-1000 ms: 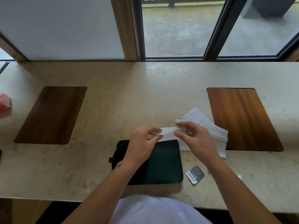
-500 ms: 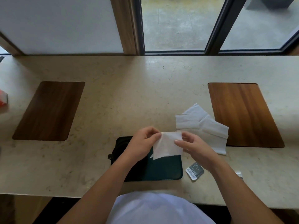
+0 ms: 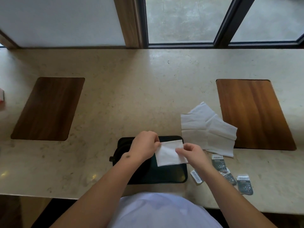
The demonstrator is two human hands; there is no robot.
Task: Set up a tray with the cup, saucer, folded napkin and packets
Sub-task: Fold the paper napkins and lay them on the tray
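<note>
Both grips pinched on folded napkin (image 3: 170,153): left hand (image 3: 144,148), right hand (image 3: 191,153); apparently just above tray (image 3: 166,176), packets (image 3: 218,162) beside.

The middle of the tray (image 3: 166,174) is taken up by both hands and a napkin (image 3: 169,153) held between them. Loose napkins (image 3: 207,129) and scattered packets (image 3: 218,162) crowd the counter (image 3: 131,96) just to its right. Open counter is left beyond and to the left.
</note>
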